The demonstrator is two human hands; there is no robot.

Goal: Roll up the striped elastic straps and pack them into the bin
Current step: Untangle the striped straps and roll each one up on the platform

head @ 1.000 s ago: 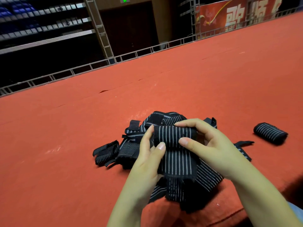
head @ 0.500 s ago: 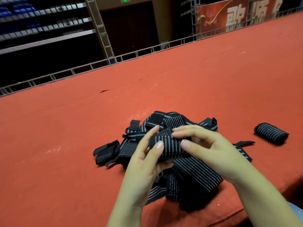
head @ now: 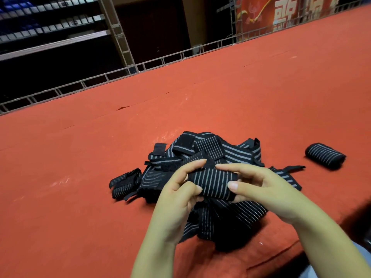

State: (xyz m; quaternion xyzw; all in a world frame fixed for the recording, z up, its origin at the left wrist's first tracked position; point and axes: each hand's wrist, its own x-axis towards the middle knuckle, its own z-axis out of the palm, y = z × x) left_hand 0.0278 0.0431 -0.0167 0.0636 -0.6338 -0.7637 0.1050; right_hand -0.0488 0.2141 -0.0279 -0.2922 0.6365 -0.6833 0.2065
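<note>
Head view: both hands (head: 176,199) (head: 267,189) pinch strap roll (head: 213,184) above pile (head: 200,155)

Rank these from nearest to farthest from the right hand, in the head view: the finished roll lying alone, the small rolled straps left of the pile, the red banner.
From the right hand:
1. Finished roll, to its right on the red surface.
2. Small rolled straps, beyond the left hand, at the pile's left edge.
3. Red banner, far back, upper right.

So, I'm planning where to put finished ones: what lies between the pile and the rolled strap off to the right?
In the head view, mostly bare red carpet separates the pile from the rolled strap; only a loose strap end reaches partway.
</note>
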